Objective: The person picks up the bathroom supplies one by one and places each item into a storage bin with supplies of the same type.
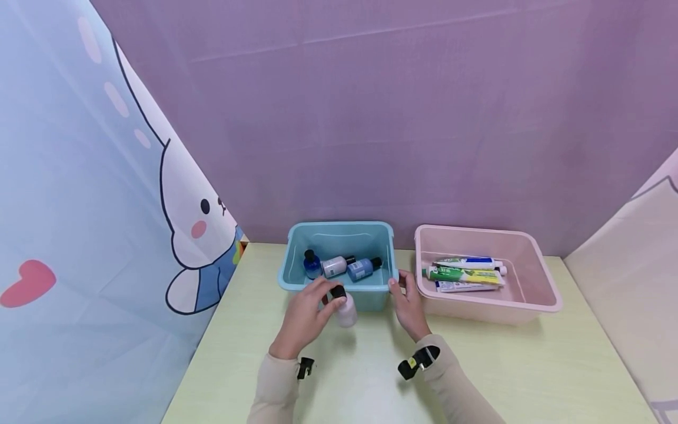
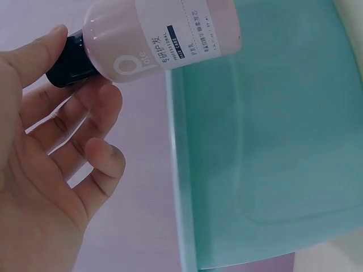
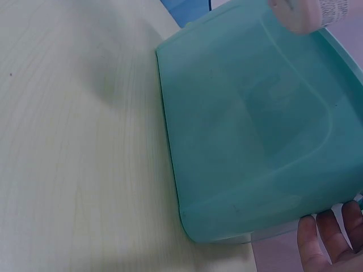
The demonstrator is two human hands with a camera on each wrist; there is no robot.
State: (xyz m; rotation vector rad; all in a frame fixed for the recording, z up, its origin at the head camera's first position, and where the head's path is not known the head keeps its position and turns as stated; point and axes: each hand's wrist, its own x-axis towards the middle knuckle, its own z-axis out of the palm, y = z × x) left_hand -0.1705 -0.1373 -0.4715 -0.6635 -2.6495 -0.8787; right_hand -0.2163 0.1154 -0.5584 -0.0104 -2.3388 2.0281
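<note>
My left hand (image 1: 303, 318) pinches the black cap of a pale pink hair-care bottle (image 1: 346, 312) between thumb and fingers. The bottle hangs cap-up just in front of the teal bin (image 1: 372, 301); its printed label (image 2: 181, 28) shows in the left wrist view. At the bin's front right corner, my right hand (image 1: 409, 306) grips the rim, thumb at the top edge and fingers along the outer side. Inside the bin lie a dark blue bottle (image 1: 312, 267), a whitish bottle (image 1: 335, 267) and a light blue bottle (image 1: 361, 270), all black-capped.
A pink bin (image 1: 489, 306) stands close on the right, with several toothpaste tubes (image 1: 466, 275) in it. Both bins sit on a pale wood table (image 1: 233, 353), near a purple cloth (image 1: 371, 118) at the back. A printed cloth (image 1: 95, 206) hangs at left.
</note>
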